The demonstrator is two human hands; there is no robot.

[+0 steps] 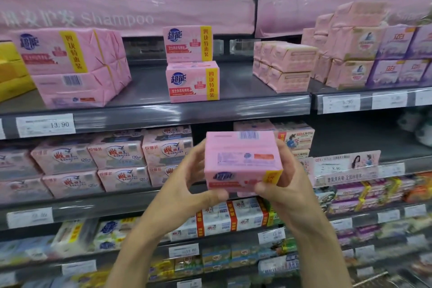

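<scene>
Store shelves packed with soap, and below the dark grey metal upper shelf [154,114] both hands, left hand [184,184] and right hand [287,184], have fingers curled around a pink plastic-wrapped rectangular soap multipack [240,159].

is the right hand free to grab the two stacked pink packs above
Probably not yet: the right hand and left hand both grip a pink pack; the stack itself stands unblocked.

One head-worn wide-angle camera, faces the shop shelves [210,113] head-on, close, tilted slightly down; held pink soap pack [242,161] sits low-centre.
</scene>
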